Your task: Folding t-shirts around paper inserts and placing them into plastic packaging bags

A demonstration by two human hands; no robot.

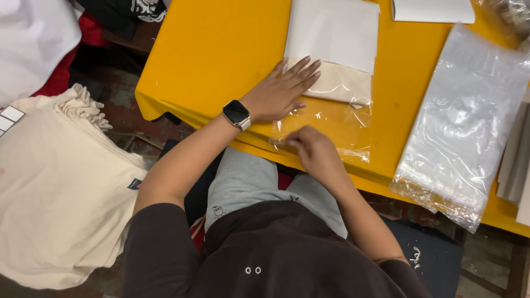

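The left hand point(280, 91) lies flat on the yellow bench point(221, 49), fingers spread and pressed down on the near left corner of a folded cream garment point(342, 83) that sits inside a clear plastic bag point(331, 124). A dark square wristwatch point(236, 113) sits on that wrist. A white card point(334, 30) covers the far part of the garment, and the whole packet lies in the middle of the bench, its open end toward the near edge. The right hand point(312, 150) is curled at that near edge of the bag, fingers drawn together on the loose plastic flap; it seems to pinch the film, though the fingertips are turned away and the grip itself is hidden.

To the right on the bench lies a stack of empty clear bags point(464, 127), overhanging the near edge, with grey cardboard sheets point(516, 157) just beside it at the right border. Another white card point(433, 10) lies at the far edge. Off the bench to the left, a pile of cream garments point(61, 193) rests low, near the person's left elbow, with white cloth point(33, 38) beyond it.
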